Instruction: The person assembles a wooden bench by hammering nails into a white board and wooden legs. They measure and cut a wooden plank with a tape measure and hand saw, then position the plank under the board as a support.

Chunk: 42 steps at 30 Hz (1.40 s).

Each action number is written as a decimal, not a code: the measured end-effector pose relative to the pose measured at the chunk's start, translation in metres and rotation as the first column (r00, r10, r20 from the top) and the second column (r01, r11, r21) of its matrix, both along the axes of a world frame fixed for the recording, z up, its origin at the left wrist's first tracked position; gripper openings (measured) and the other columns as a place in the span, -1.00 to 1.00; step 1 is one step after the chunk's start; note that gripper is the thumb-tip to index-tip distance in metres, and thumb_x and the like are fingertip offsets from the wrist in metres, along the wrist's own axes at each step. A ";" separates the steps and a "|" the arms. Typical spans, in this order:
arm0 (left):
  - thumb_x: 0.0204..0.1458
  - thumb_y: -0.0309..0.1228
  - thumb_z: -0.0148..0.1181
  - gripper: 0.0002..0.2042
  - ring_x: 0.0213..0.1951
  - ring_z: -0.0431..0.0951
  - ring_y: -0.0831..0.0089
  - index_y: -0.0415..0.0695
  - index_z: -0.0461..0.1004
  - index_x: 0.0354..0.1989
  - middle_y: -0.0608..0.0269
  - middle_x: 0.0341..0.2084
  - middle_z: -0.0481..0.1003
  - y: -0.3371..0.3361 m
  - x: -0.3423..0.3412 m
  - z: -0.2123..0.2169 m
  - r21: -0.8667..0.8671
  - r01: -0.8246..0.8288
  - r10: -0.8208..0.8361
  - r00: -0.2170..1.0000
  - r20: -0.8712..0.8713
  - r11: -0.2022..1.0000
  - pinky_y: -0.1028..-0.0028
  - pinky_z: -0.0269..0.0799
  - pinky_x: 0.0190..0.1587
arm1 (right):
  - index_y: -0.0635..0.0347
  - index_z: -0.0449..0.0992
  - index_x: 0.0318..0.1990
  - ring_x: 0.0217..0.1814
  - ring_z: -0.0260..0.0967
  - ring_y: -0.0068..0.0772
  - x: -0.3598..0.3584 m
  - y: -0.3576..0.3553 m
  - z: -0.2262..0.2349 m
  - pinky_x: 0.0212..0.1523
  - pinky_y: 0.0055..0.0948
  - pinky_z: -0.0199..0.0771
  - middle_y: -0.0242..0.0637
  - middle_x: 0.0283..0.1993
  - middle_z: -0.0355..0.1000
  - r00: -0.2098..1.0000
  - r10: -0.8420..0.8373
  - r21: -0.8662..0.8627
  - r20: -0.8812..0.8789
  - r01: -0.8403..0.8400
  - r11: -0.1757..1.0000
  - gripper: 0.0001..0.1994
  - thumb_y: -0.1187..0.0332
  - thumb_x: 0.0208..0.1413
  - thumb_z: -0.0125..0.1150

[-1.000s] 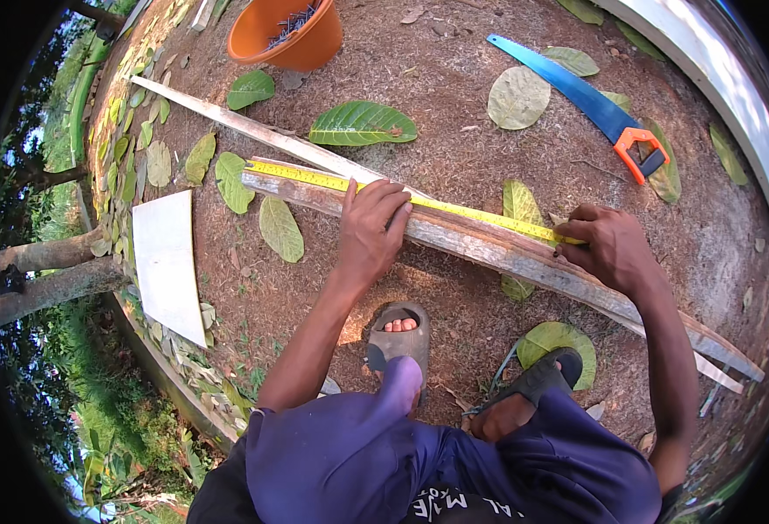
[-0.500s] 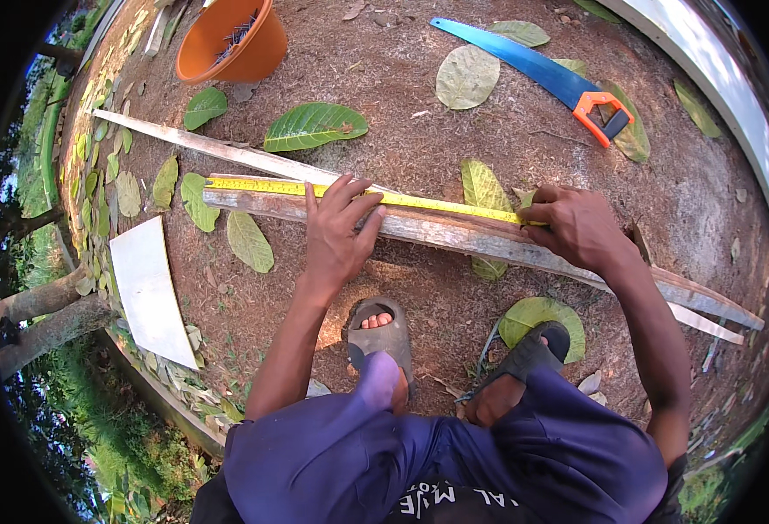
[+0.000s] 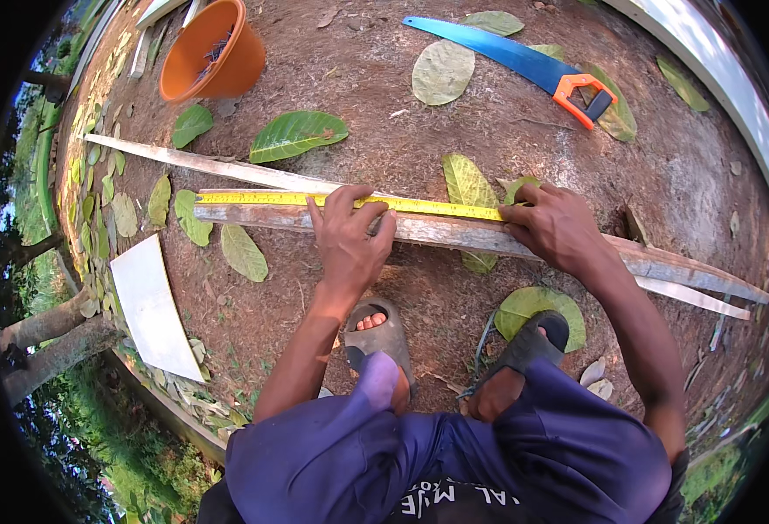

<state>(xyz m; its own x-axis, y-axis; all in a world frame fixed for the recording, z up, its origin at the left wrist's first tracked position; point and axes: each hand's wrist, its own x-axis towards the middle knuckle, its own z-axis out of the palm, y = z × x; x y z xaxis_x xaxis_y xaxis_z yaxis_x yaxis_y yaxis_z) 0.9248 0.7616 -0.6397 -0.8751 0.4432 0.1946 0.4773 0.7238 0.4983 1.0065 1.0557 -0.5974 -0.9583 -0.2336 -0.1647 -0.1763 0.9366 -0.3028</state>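
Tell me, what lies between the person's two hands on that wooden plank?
In the head view, the yellow tape measure runs along the wooden plank between the left hand and right hand. A dry leaf lies just behind it.

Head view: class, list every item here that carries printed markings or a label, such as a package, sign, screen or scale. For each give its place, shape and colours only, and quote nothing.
Tape measure: a long yellow strip with dark markings, lying along the wooden plank, between the left hand and right hand.
Shirt print: pale lettering on dark purple cloth, bottom edge.
No packages, signs or screens.
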 end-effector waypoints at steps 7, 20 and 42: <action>0.05 -0.34 0.30 -0.88 0.12 0.47 0.16 -0.11 0.65 -0.37 0.22 -0.10 0.55 0.007 0.003 0.000 -0.021 0.000 0.000 1.000 0.008 1.000 -0.48 -0.15 0.33 | 0.07 0.57 -0.30 -0.12 0.51 -0.11 0.002 0.000 -0.002 -0.18 -0.09 0.54 -0.22 -0.27 0.46 1.000 -0.007 0.017 0.017 0.007 1.000 -0.85 0.24 0.17 0.19; 0.05 -0.34 0.28 -0.87 0.09 0.46 0.15 -0.11 0.64 -0.41 0.24 -0.14 0.54 0.008 -0.001 0.006 -0.075 0.005 0.000 0.998 0.069 0.997 -0.53 -0.10 0.29 | 0.05 0.59 -0.25 -0.12 0.50 -0.13 0.001 -0.002 -0.001 -0.20 -0.10 0.53 -0.23 -0.26 0.45 1.000 -0.006 0.039 0.026 0.005 0.999 -0.86 0.25 0.16 0.20; 0.03 -0.32 0.28 -0.86 0.19 0.36 0.11 -0.13 0.59 -0.37 0.20 -0.03 0.47 0.014 -0.002 0.011 -0.110 -0.055 0.076 0.978 0.193 0.992 -0.40 -0.16 0.37 | 0.02 0.59 -0.01 -0.09 0.46 -0.23 0.009 -0.007 -0.003 -0.12 -0.21 0.48 -0.27 -0.17 0.46 1.000 -0.012 0.119 0.028 0.009 0.993 -0.74 0.26 0.18 0.18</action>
<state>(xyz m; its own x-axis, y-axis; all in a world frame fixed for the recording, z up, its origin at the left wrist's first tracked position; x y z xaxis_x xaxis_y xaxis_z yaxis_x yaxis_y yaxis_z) 0.9231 0.7754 -0.6284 -0.9195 0.3921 -0.0284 0.3270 0.8030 0.4982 1.0152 1.0486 -0.6000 -0.9550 -0.2007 -0.2183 -0.1590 0.9680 -0.1942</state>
